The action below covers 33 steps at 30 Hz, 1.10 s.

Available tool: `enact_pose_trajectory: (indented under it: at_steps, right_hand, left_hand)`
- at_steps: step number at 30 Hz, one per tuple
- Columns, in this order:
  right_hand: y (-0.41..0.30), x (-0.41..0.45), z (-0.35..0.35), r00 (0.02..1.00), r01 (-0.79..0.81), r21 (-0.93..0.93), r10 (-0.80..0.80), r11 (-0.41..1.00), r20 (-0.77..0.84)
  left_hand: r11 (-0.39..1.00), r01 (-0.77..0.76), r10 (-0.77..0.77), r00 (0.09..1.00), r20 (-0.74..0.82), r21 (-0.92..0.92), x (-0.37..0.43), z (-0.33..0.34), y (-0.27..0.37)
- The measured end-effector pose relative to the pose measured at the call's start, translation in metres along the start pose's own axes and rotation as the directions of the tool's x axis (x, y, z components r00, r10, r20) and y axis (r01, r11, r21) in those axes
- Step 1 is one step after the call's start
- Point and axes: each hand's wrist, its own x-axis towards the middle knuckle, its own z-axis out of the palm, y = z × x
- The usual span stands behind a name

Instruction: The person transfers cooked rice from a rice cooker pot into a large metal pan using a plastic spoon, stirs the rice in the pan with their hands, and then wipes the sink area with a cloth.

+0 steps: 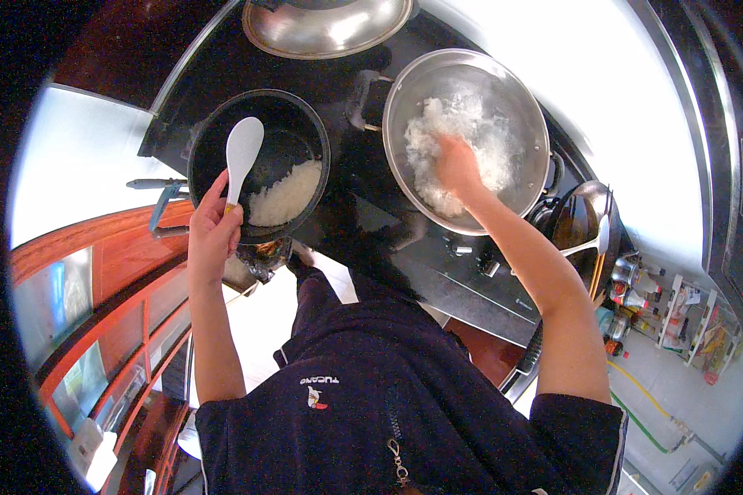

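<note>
My left hand [214, 224] grips the handle of a white rice paddle [244, 151]. The paddle's blade is raised over a round dark pot [259, 94], whose lower right side holds a heap of white cooked rice [286, 195]. My right hand [457, 166] reaches down into a wide stainless steel pan [402, 185] with a side handle. Around that hand lies a bed of loose white rice [430, 127], partly blurred by what looks like steam. The fingertips are hidden in the rice, so whether they pinch any I cannot see.
Both vessels stand over a black glass cooktop [371, 185] with metal knobs [490, 268]. A large metal lid [328, 28] sits at the back. To the right are a ladle [602, 235], a pair of chopsticks [596, 272] and several bottles [628, 291]. Blue-handled tongs [161, 207] lie left.
</note>
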Motion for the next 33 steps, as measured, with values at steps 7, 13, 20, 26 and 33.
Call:
enact_pose_trajectory:
  at_steps: [7,13,20,26,33]
  right_hand:
    - [0.031,0.013,-0.011,0.978,0.010,0.100,0.011,0.995,-0.208]
    - [0.050,0.041,-0.017,0.981,0.037,0.213,0.005,0.976,-0.194]
    - [0.006,0.053,-0.009,0.997,0.072,-0.097,-0.069,0.993,0.034]
    - [-0.011,0.018,-0.008,0.993,0.068,-0.221,-0.045,0.973,0.107]
    - [0.034,0.010,0.003,0.958,0.283,-0.211,-0.286,0.936,0.019]
  left_hand:
    - [1.000,-0.003,0.003,1.000,0.000,-0.009,0.002,-0.003,-0.002]
    - [1.000,0.002,-0.002,1.000,-0.007,-0.025,0.002,-0.002,0.000]
    - [1.000,0.016,-0.016,1.000,-0.010,0.004,0.002,0.000,0.001]
    - [0.997,0.024,-0.023,1.000,-0.014,0.071,0.002,0.004,0.006]
    - [1.000,0.014,-0.014,1.000,0.002,-0.011,0.008,0.009,0.005]
